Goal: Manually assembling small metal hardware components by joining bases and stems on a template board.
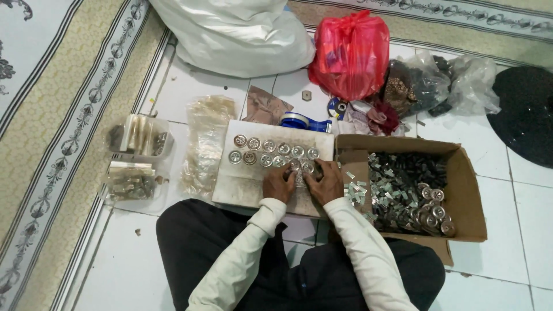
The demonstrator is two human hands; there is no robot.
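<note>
I sit on a tiled floor with a white board (242, 181) in front of me. Several round silver metal discs (271, 152) lie on it in two rows. My left hand (277, 183) and my right hand (324, 181) rest side by side on the board's near right part, fingers bent over a small silver disc (300, 168) between them. Both hands touch it; the exact grip is hidden. To my right an open cardboard box (466, 178) holds many small dark metal parts (403, 178) and more silver discs (432, 210).
A stack of clear plastic bags (204, 144) lies left of the board, beside a clear tub (141, 137) and packed bundles (129, 181). Behind are a blue tape dispenser (302, 121), a red bag (350, 55), a white sack (236, 34), clear bags of parts (438, 80). Carpet lies left.
</note>
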